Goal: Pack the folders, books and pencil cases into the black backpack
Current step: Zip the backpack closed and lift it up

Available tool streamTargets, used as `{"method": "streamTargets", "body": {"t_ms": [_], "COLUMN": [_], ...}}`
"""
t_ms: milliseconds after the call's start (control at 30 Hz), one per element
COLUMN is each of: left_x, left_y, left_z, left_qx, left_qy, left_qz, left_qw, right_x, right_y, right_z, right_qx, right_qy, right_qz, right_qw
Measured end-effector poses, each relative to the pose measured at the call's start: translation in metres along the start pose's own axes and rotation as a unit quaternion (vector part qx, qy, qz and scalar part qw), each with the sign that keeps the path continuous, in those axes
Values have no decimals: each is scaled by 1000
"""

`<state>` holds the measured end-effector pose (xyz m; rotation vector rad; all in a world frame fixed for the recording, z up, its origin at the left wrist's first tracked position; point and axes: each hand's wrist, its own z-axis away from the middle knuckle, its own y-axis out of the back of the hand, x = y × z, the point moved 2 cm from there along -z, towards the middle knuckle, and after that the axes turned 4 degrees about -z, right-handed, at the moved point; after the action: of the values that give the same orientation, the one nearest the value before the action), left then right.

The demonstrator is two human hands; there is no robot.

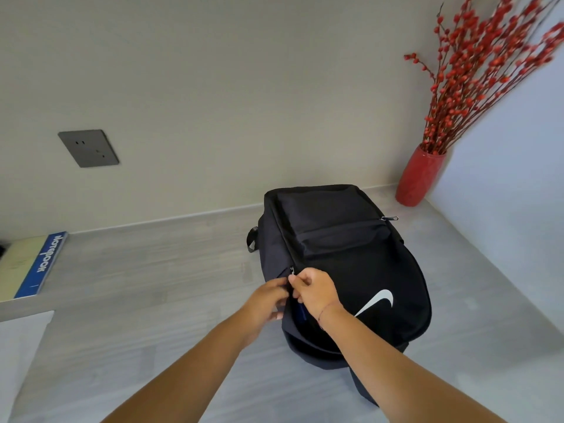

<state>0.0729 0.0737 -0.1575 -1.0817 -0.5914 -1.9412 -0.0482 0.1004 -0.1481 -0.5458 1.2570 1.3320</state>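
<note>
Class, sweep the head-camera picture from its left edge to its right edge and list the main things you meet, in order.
Blue-spined notebook → grey wall socket → black backpack → red vase holding red-berried branches.

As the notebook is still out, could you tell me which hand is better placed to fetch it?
Probably the left hand: the notebook lies left of the backpack, while the right hand pinches its zipper.

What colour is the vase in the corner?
Red. The vase shows best in the head view, standing by the wall.
</note>
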Motion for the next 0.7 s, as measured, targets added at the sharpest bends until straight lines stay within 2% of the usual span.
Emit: {"method": "streamTargets", "body": {"t_ms": [67, 100, 267, 467, 500, 533, 567, 633, 700], "left_x": [7, 11, 25, 25, 24, 23, 23, 15, 9], "left_y": [2, 2, -6, -9, -11, -16, -24, -48, -69], "left_z": [-5, -9, -25, -25, -20, -14, -5, 8, 18], "left_qx": [37, 59, 144, 210, 222, 226, 212, 93, -12], "left_qy": [33, 44, 11, -72, -108, -177, -269, -399, -414], "left_qz": [89, 92, -68, -172, -215, -284, -367, -497, -561], "left_qw": [995, 993, 987, 960, 945, 915, 865, 765, 717], "right_x": [5, 8, 22, 54, 60, 64, 66, 65, 64], "right_y": [2, 2, 10, 57, 66, 73, 77, 80, 80], "right_z": [12, 20, 60, 93, 98, 101, 103, 104, 104], "right_qx": [-13, -10, 18, 54, 63, 71, 74, 72, 76], "right_qy": [3, 4, 28, 40, 41, 48, 64, 103, 122], "right_qz": [6, 23, 142, 246, 253, 250, 239, 223, 226], "right_qw": [1000, 1000, 989, 967, 965, 964, 966, 967, 964]}}
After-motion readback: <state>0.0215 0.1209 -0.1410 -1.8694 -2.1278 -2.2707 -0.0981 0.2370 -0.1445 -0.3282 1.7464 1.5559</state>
